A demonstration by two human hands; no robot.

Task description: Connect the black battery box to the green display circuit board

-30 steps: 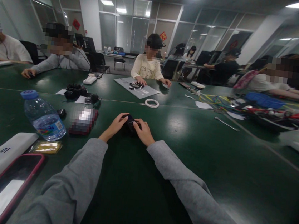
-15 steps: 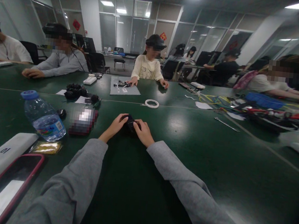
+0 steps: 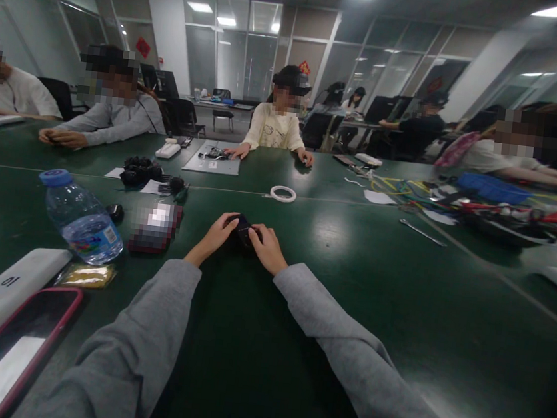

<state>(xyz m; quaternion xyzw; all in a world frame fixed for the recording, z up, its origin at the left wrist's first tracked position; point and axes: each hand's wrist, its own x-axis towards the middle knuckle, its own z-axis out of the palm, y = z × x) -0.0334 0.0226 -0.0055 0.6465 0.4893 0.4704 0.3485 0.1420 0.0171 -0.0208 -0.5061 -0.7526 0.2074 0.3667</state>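
Black handheld device [image 3: 243, 228] slants from far left to near right along its long axis; which end is its front I can't make out. The left hand [image 3: 218, 234] grasps one side, the right hand [image 3: 267, 244] the other. Green table [image 3: 348, 304] spreads from them toward a tape roll [image 3: 282, 200] ahead, a wrench [image 3: 422, 232] well right and a water bottle [image 3: 92, 235] left.

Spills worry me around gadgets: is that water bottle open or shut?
Shut, as far as the picture shows: a blue cap covers the mouth of the water bottle. How tightly cannot be told.
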